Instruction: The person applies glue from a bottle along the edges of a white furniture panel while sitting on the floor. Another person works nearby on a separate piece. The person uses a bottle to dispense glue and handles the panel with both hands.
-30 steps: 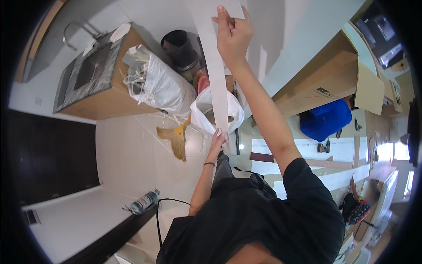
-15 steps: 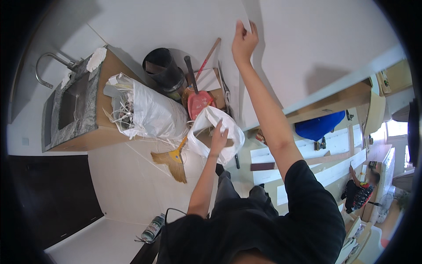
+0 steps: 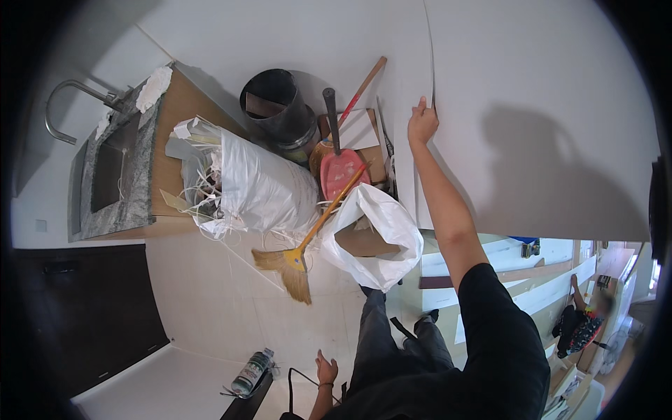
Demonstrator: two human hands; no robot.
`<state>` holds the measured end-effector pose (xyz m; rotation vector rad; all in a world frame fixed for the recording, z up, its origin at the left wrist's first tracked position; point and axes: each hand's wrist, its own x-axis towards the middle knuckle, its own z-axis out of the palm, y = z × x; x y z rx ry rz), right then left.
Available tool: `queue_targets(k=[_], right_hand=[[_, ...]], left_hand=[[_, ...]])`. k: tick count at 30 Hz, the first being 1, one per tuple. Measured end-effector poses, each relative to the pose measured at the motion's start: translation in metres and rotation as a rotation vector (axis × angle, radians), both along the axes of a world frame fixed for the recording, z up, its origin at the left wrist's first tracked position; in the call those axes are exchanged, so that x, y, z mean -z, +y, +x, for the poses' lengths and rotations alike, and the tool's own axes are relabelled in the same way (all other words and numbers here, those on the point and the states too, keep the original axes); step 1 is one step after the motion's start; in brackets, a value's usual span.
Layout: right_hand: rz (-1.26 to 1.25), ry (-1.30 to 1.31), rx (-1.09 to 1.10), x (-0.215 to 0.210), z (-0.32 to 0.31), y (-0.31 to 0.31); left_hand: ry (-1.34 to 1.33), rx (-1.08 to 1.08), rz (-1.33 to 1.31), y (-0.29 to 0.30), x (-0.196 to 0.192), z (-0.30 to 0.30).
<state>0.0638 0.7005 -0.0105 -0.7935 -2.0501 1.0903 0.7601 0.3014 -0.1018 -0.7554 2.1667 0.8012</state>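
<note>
Taking the open white sack (image 3: 404, 227) as my landmark, I start far to its left, at the stone sink counter (image 3: 145, 164). Closer, just left of the sack, leans a stuffed white sack (image 3: 262, 182) spilling pale strips, with a black bin (image 3: 297, 120) behind it, up and left of my landmark. A broom (image 3: 288, 269) has its head left of the sack, its handle slanting up past the rim. Well below the sack, toward my own body, the left hand (image 3: 325, 368) is empty, fingers loosely spread. A red dustpan (image 3: 339, 171) sits just behind the sack.

Above and right of the sack, the right hand (image 3: 423, 124) is at the edge of a large white panel (image 3: 532, 84), where a thin edge line (image 3: 432, 59) runs upward from it — I cannot tell whether the fingers pinch anything. Below the panel, right of the sack, I see long boards (image 3: 532, 273) and, farther right, another person (image 3: 579, 329).

I judge the step in hand as one-handed work along that panel edge; the next move seems to call for a sure fingertip hold there — and knees clear of the sack.
</note>
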Motion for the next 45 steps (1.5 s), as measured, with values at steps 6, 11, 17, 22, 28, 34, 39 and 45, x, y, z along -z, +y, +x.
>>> queue_targets(k=[6, 11, 17, 22, 28, 34, 39, 45], right_hand=[[0.047, -0.102, -0.027, 0.058, -0.022, 0.012], [0.010, 0.041, 0.143, 0.083, -0.055, 0.017], [-0.291, 0.316, -0.027, 0.063, -0.029, -0.005], [-0.423, 0.598, -0.208, 0.033, -0.028, -0.020], [-0.145, 0.111, -0.071, 0.019, -0.038, -0.016], [0.104, 0.049, 0.115, 0.038, -0.037, 0.004], [-1.253, 0.337, 0.074, 0.068, -0.045, -0.019], [-0.941, -0.049, -0.446, 0.034, 0.158, -0.105]], left_hand=[[-0.051, -0.191, 0.129, 0.001, 0.046, 0.050], [0.073, -0.244, 0.191, 0.004, 0.078, 0.046], [-0.132, -0.454, 0.283, 0.001, 0.052, 0.020], [-0.219, -0.456, 0.252, -0.014, 0.046, 0.012], [-0.126, -0.344, 0.235, -0.029, 0.074, 0.026], [-0.102, -0.359, 0.297, -0.031, 0.071, 0.012], [-0.157, -0.283, 0.269, -0.044, 0.061, 0.002], [-0.064, 0.383, 0.508, -0.035, 0.029, -0.187]])
